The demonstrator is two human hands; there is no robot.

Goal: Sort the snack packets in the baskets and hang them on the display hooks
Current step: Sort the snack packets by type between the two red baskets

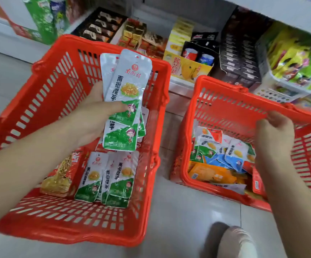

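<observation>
Two baskets: red plastic, on the tiled floor (179, 216); the left basket (39, 86) is the landmark, and the right basket (225, 105) stands just to its right, not touching it.
Red-and-gold packet (61, 174): flat on the left basket's bottom, on its left side.
Left hand (95, 118): over the left basket's middle, fingers and thumb gripping the held packets (128, 86), a white-and-green bunch with hang-holes towards its far wall.
Loose packets (110, 177): same white-and-green kind, on the left basket's bottom, nearer than the bunch.
Shelf goods (188, 53): boxes beyond the left basket's far wall.
Mixed packets (223, 157): heaped in the right basket.
Shoe (233, 241): on the floor, near-right of the left basket.
Right hand (275, 135): over the right basket, fingers curled at its rim; I cannot tell whether they grip it.
</observation>
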